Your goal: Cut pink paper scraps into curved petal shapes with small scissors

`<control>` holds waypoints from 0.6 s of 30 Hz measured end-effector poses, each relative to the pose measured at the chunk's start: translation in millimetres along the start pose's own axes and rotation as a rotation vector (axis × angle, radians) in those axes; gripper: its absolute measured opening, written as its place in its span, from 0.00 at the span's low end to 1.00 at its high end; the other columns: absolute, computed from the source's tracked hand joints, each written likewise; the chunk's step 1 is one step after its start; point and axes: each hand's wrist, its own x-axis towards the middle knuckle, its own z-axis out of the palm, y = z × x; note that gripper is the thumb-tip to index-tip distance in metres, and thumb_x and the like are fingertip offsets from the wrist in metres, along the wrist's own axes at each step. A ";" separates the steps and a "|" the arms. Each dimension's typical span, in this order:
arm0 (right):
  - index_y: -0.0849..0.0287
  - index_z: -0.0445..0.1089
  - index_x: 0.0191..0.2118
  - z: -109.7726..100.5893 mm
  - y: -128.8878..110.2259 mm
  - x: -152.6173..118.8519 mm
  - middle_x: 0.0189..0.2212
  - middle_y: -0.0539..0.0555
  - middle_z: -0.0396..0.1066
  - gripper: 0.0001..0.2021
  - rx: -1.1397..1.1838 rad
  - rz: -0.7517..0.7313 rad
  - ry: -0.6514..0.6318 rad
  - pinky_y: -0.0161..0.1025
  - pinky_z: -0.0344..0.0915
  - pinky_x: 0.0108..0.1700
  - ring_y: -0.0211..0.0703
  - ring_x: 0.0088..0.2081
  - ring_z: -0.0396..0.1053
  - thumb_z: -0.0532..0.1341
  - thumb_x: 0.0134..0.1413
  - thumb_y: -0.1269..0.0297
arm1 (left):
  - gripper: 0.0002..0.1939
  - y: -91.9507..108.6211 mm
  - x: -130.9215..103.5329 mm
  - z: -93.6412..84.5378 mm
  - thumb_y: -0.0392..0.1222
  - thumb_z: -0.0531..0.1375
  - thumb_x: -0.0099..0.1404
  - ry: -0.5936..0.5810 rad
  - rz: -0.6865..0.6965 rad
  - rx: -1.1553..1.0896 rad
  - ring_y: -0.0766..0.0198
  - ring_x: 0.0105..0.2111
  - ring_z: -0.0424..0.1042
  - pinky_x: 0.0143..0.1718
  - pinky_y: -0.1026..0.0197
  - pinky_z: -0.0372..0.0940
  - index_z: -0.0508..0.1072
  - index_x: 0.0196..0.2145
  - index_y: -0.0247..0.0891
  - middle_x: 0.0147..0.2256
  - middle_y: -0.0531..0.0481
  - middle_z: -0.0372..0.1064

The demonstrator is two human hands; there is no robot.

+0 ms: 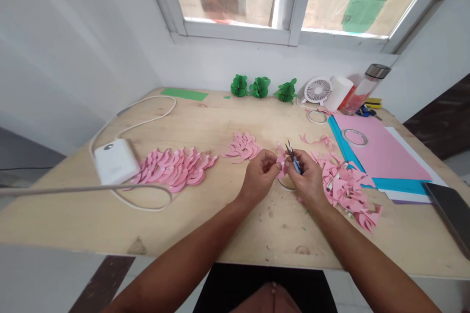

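My left hand (261, 171) is closed in a pinch on a small piece of pink paper (281, 160), held just above the table. Close beside it, my right hand (306, 170) is wrapped around a small pair of scissors (293, 156) whose blades point away from me. The fingers of both hands nearly meet at the paper. Under them lies a ring of tape (285, 185), partly hidden. A pile of cut pink curved pieces (243, 146) lies left of my hands. To the right spreads a heap of pink paper scraps (348, 188).
A larger row of pink cutouts (176, 168) lies beside a white power bank (115, 162) with a looping cable. Green paper figures (260, 87), a small fan (317, 90) and a bottle (367, 89) stand along the wall. Coloured sheets (389, 156) and a phone (448, 212) lie right.
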 end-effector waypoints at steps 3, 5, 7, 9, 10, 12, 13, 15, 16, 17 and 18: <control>0.59 0.68 0.41 0.0 -0.1 -0.1 0.29 0.50 0.69 0.13 0.003 -0.003 -0.003 0.33 0.61 0.28 0.37 0.26 0.64 0.58 0.49 0.63 | 0.06 -0.7 -0.8 -1.1 0.38 0.59 0.54 -0.003 0.016 0.044 0.72 0.23 0.60 0.26 0.67 0.56 0.63 0.27 0.37 0.22 0.57 0.58; 0.59 0.68 0.41 0.0 0.0 0.0 0.29 0.50 0.70 0.13 0.005 -0.001 -0.002 0.33 0.61 0.28 0.38 0.26 0.65 0.58 0.49 0.63 | 0.06 -1.3 -1.3 -1.5 0.39 0.59 0.54 0.006 0.022 0.067 0.71 0.23 0.60 0.26 0.67 0.57 0.63 0.27 0.37 0.22 0.57 0.58; 0.59 0.68 0.41 0.0 0.2 0.1 0.29 0.50 0.70 0.13 0.005 0.001 0.002 0.34 0.62 0.29 0.38 0.27 0.65 0.58 0.48 0.63 | 0.06 -1.6 -1.6 -1.5 0.39 0.59 0.54 0.027 0.020 0.066 0.70 0.24 0.61 0.27 0.66 0.58 0.63 0.28 0.37 0.23 0.56 0.59; 0.59 0.68 0.41 0.0 0.6 0.2 0.29 0.51 0.70 0.13 0.006 0.002 0.005 0.34 0.62 0.29 0.39 0.27 0.65 0.58 0.48 0.62 | 0.06 -1.3 -1.7 -1.2 0.38 0.59 0.54 0.047 0.018 0.051 0.69 0.25 0.64 0.29 0.65 0.60 0.63 0.28 0.37 0.24 0.55 0.61; 0.59 0.68 0.41 -0.1 0.9 0.3 0.30 0.51 0.70 0.13 0.008 0.002 0.003 0.34 0.62 0.29 0.39 0.27 0.66 0.58 0.48 0.62 | 0.06 -0.9 -1.8 -0.9 0.38 0.59 0.54 0.056 0.019 0.044 0.68 0.26 0.65 0.30 0.65 0.61 0.63 0.29 0.37 0.24 0.55 0.62; 0.59 0.68 0.41 -0.2 1.4 0.5 0.30 0.51 0.70 0.13 0.012 0.001 0.000 0.34 0.62 0.29 0.39 0.27 0.66 0.58 0.48 0.62 | 0.05 0.4 -1.9 -0.4 0.37 0.59 0.54 0.065 0.022 0.037 0.68 0.26 0.66 0.30 0.64 0.62 0.63 0.28 0.37 0.24 0.54 0.63; 0.59 0.68 0.41 -0.1 1.7 0.6 0.30 0.51 0.70 0.13 0.013 0.002 -0.003 0.34 0.62 0.29 0.38 0.27 0.65 0.58 0.48 0.62 | 0.05 1.1 -1.9 -0.3 0.37 0.58 0.54 0.068 0.023 0.037 0.68 0.26 0.66 0.30 0.64 0.62 0.63 0.28 0.37 0.24 0.54 0.63; 0.59 0.68 0.41 0.1 2.3 0.7 0.29 0.51 0.70 0.13 0.015 0.003 -0.007 0.34 0.61 0.29 0.38 0.27 0.65 0.58 0.49 0.63 | 0.05 2.1 -1.9 -0.2 0.37 0.59 0.54 0.069 0.021 0.039 0.68 0.26 0.66 0.30 0.64 0.62 0.63 0.28 0.37 0.24 0.55 0.63; 0.59 0.68 0.41 0.3 2.6 0.8 0.29 0.50 0.70 0.13 0.016 0.002 -0.007 0.33 0.61 0.29 0.38 0.27 0.65 0.58 0.49 0.63 | 0.05 2.2 -1.8 -0.2 0.37 0.59 0.54 0.067 0.018 0.041 0.68 0.25 0.66 0.30 0.64 0.62 0.63 0.28 0.36 0.23 0.55 0.63; 0.59 0.68 0.41 0.5 3.0 0.9 0.29 0.50 0.69 0.13 0.018 0.001 -0.006 0.33 0.61 0.28 0.38 0.26 0.65 0.58 0.49 0.63 | 0.05 2.0 -1.6 -0.4 0.37 0.59 0.54 0.063 0.016 0.042 0.69 0.25 0.66 0.30 0.64 0.62 0.63 0.28 0.36 0.23 0.55 0.62; 0.59 0.68 0.41 0.7 3.3 1.0 0.28 0.50 0.69 0.13 0.016 0.002 -0.006 0.33 0.61 0.28 0.37 0.26 0.64 0.58 0.48 0.63 | 0.05 1.6 -1.3 -0.6 0.37 0.59 0.54 0.058 0.013 0.044 0.69 0.25 0.66 0.30 0.65 0.62 0.63 0.27 0.36 0.23 0.55 0.62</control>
